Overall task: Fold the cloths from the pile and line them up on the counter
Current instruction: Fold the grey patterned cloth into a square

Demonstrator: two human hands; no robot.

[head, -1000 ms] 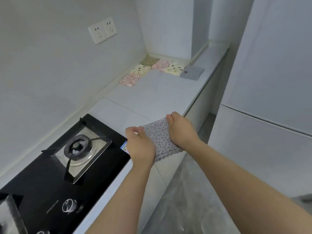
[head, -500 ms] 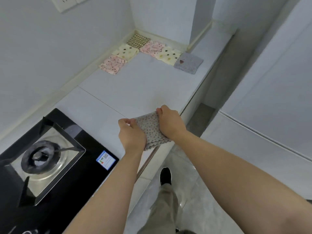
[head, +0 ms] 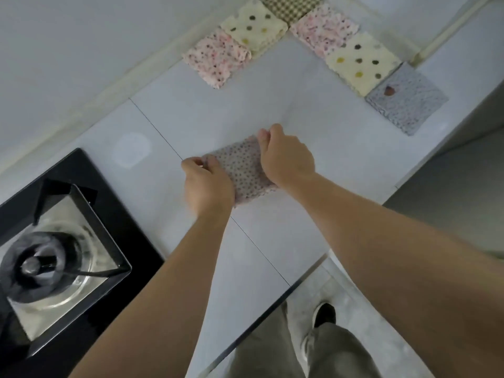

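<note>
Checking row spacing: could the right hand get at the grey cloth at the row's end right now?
Probably yes: only bare counter lies between the right hand and the grey cloth, though that hand now grips the dotted cloth along with the left hand.

A folded grey dotted cloth (head: pixel 244 170), scalloped at its near edge, is pinched between the left hand (head: pixel 207 184) and right hand (head: pixel 286 156) over the middle of the surface (head: pixel 191 118), perhaps just touching it. Six folded squares form an L in the far corner: pink speckled cloth (head: pixel 215 57), cream spotted cloth (head: pixel 253 24), brown checked cloth (head: pixel 291 5), second pink cloth (head: pixel 324 30), second cream cloth (head: pixel 360 61), and a fuzzy grey cloth (head: pixel 406 100) with a small reddish mark.
</note>
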